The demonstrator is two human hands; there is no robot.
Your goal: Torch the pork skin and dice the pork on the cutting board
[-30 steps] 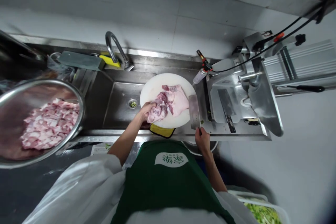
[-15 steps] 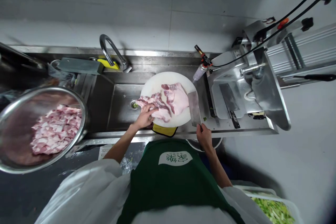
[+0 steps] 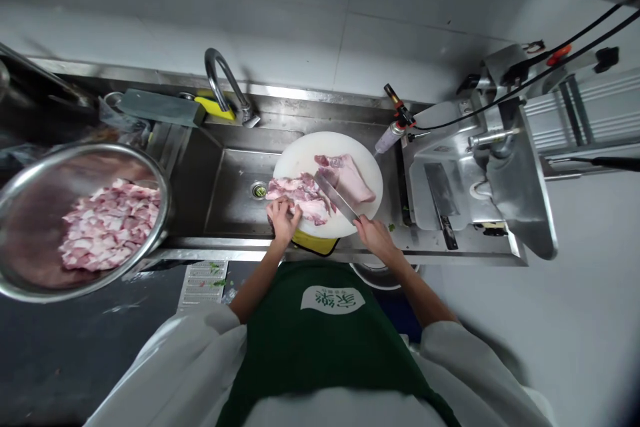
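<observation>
A round white cutting board bears two large pieces of raw meat. The left piece of meat looks ragged, pink and white; my left hand grips its near left edge with bent fingers. In my right hand is the handle of a cleaver. Its broad blade slants up and left, between the left piece and the smoother right piece of meat, overlapping the latter's edge. Whether the blade touches the board cannot be made out. A yellow cloth lies under the board's near edge.
A steel bowl of cut meat chunks stands at left. Behind the sink rises a curved faucet. A blowtorch, a second cleaver and a slicing machine are on the right.
My right hand has brought the cleaver leftward from the board's right edge to between the meat pieces. My left hand has shifted to the meat's near left edge. The view has shifted slightly.
</observation>
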